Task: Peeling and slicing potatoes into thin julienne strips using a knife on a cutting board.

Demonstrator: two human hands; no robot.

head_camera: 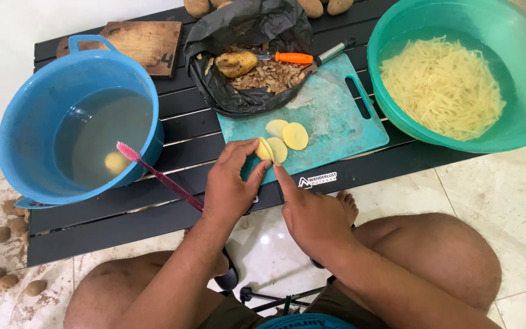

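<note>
Sitting low at a black slatted table (pixel 153 213), the person has both knees at the near edge of the view and both hands out over the front corner of a teal cutting board (pixel 336 122). The left hand (pixel 229 189) is partly closed, thumb and fingers pinching a potato slice (pixel 264 150) that stands on edge. The right hand (pixel 312 216) holds nothing; its forefinger is stretched out and rests on the board just beside that slice. Three more slices (pixel 287 137) lie flat, overlapping, touching the held one.

To do this well, I judge the slices should be squared into one even stack, flat sides together, with the fingertips curled back before any blade comes near.

A pink toothbrush (pixel 156 175) leans over the rim of a blue tub (pixel 44 109) of water on the left, where one peeled potato (pixel 115 163) sits submerged. Beyond the board, a black bag (pixel 245 30) holds peelings and an unpeeled potato (pixel 236 63), with an orange-handled knife (pixel 302 58) lying across it. A green bowl (pixel 518 73) on the right holds potato strips (pixel 442 85) in water. A wooden board (pixel 144 42) lies at the far edge, and loose potatoes (pixel 7 256) are scattered on the floor.
</note>
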